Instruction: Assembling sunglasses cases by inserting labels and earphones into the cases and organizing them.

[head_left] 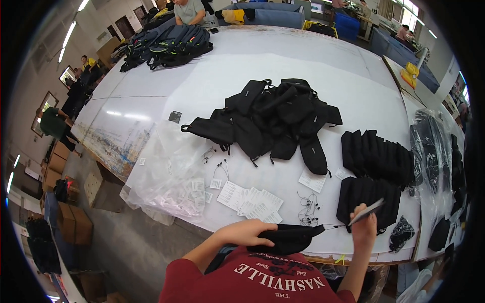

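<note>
My left hand (pixel 246 233) grips one end of a small black zip pouch (pixel 290 239) at the table's near edge, close to my body. My right hand (pixel 363 225) is raised to the right of it, pinching a flat card tag (pixel 368 211) that is tilted up. A thin dark string stretches between the pouch's right end and my right hand. Printed white cards (pixel 256 203) lie fanned out just beyond my left hand. Loose black tag strings (pixel 308 208) lie on the table beyond the pouch.
A heap of black pouches (pixel 283 111) covers the middle of the white table (pixel 242 55). Stacked pouches (pixel 376 156) stand at right, beside plastic-wrapped goods (pixel 429 151). A clear plastic sheet (pixel 169 166) lies at left. Backpacks (pixel 177 45) sit far left, near a person (pixel 191 12).
</note>
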Tool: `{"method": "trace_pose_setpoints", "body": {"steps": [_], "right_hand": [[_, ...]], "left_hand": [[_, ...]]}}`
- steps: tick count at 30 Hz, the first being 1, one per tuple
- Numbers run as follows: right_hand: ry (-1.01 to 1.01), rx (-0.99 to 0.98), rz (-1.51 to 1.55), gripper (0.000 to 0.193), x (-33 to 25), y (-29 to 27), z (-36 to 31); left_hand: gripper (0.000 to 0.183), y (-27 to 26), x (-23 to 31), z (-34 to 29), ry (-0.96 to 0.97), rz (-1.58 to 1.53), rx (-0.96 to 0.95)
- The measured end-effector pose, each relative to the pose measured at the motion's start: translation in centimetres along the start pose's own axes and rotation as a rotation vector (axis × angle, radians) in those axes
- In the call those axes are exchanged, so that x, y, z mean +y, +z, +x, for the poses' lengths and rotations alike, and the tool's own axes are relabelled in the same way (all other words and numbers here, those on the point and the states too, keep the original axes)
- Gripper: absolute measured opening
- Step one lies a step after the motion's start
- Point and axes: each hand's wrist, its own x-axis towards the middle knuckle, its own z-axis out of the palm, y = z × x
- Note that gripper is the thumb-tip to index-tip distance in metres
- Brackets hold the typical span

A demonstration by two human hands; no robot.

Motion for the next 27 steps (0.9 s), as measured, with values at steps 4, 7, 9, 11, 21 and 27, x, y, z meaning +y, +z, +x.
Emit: {"method": "trace_pose_setpoints", "body": {"steps": [4,7,9,11,21,27], "right_hand": [[0.131,0.088,0.654,0.023,4.4,2.1,0.7],[0.234,0.17,0.665,0.023,6.3,1.8,0.6],[0.289,0.213,0.651,0.026,7.1,0.9,0.3],[0.308,0.32,0.643,0.03,7.4,0.1,0.4],[0.371,0.481,0.61,0.042,6.8,0.0,0.3],[0.464,0.396,0.524,0.04,8.8,-1.0,0.0]], "left_hand": [[0.035,0.5,2.2,1.8,-0.013,0.129,-0.03],[0.038,1.2,2.2,2.7,-0.002,0.23,-0.009],[0.038,1.6,2.1,3.0,0.018,0.252,-0.015],[0.037,1.6,2.2,3.1,0.013,0.261,-0.039],[0.034,1.4,2.4,2.9,0.053,0.266,-0.042],[0.034,1.3,2.6,2.9,0.051,0.282,-0.076]]}}
